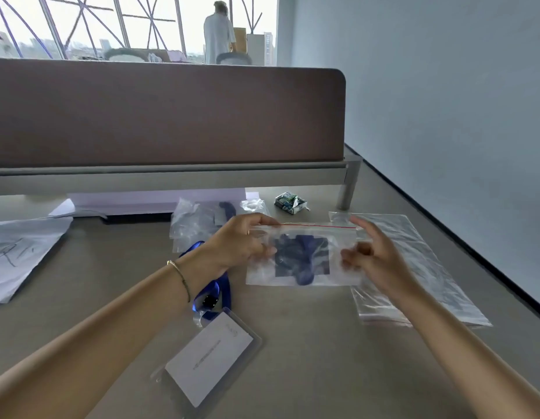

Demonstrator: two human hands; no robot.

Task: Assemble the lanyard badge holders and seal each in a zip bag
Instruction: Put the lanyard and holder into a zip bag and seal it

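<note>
Both hands hold up a clear zip bag [303, 276] with a red line along its top, just above the desk. Inside it is a badge holder with a rolled blue lanyard [302, 258]. My left hand [238, 240] pinches the bag's top left corner. At the top right corner, my right hand [374, 255] pinches the zip strip. Another badge holder [211, 356] with a white card lies on the desk near me, clipped to a blue lanyard [216, 293] that runs under my left wrist.
A pile of clear zip bags [420, 267] lies to the right. More plastic bags [196, 225] sit behind my left hand. A crumpled packet [290, 202] lies by the brown desk divider [166, 113]. Papers [18, 252] lie at left. A person stands far off.
</note>
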